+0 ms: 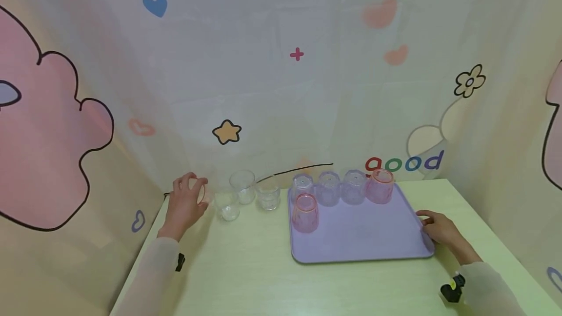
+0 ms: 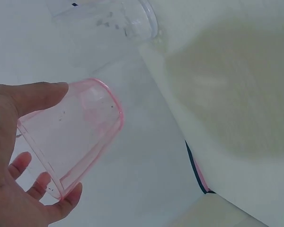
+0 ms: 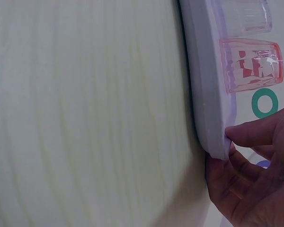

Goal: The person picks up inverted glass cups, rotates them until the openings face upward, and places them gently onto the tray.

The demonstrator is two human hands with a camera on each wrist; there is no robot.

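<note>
Glass (image 2: 80, 132) (pink) inside left grip (image 1: 183, 207), curled round it, right grip (image 1: 442, 231) pinching lilac tray (image 1: 364, 235)

nine glasses (image 1: 306, 214), one tray (image 1: 366, 233)

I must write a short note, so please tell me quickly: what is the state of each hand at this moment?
Left hand: holding a pink cup.
Right hand: holding the purple tray by its edge.
</note>
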